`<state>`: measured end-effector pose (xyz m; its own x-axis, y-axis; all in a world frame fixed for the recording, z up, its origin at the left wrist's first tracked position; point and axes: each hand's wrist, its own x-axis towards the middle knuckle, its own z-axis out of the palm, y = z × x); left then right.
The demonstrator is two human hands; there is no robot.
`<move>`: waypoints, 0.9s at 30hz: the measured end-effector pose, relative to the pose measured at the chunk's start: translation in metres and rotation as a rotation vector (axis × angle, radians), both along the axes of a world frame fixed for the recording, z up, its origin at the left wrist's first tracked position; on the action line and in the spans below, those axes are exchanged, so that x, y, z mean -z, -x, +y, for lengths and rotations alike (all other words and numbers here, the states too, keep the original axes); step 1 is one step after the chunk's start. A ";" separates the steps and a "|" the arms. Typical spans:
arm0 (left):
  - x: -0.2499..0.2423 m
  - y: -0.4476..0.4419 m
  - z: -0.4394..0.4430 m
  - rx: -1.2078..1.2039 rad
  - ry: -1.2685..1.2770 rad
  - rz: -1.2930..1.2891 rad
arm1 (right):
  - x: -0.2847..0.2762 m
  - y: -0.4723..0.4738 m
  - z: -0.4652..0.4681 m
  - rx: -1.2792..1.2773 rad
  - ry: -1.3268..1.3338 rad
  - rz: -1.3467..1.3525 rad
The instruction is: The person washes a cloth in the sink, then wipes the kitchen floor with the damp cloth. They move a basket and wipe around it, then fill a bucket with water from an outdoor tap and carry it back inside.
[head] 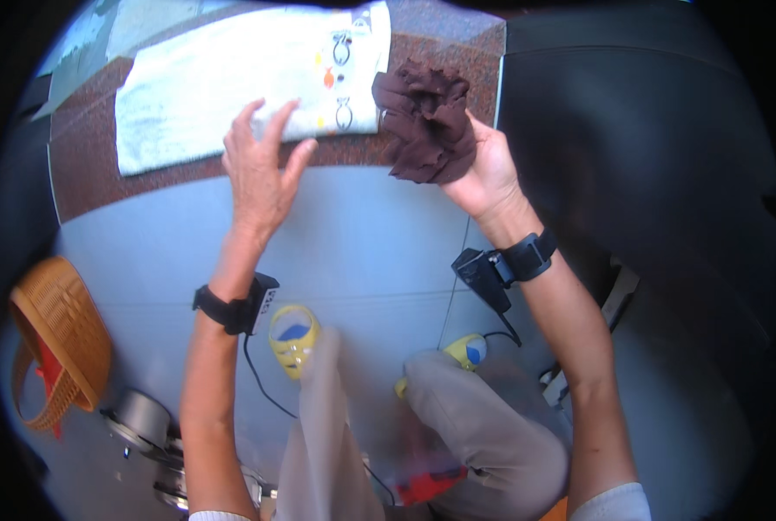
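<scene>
My right hand (489, 166) holds up a crumpled dark brown lump (427, 124); it looks like cloth or soft dough, and I cannot tell which. The fingers are mostly hidden behind it. To its left, a white towel (232, 78) with a printed fish pattern lies flat on a speckled reddish-brown stone ledge (88, 176). Over the towel's near edge is my left hand (264, 156), its fingers spread and nothing in them. Whether its fingertips touch the towel cannot be told.
A woven basket (69, 332) with a red thing inside stands at the left on the grey tiled floor (362, 260). Metal pots (140, 417) lie below it. My feet wear yellow clogs (293, 338). Each wrist carries a strapped black device (485, 277) with a cable.
</scene>
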<state>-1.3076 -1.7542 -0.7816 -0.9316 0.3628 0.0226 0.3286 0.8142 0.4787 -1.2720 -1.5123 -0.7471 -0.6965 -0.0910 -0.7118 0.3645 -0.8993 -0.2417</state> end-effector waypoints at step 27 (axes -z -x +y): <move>-0.263 -0.496 -0.303 -1.008 -0.154 -1.474 | -0.278 -0.206 0.006 -0.245 -0.237 -0.170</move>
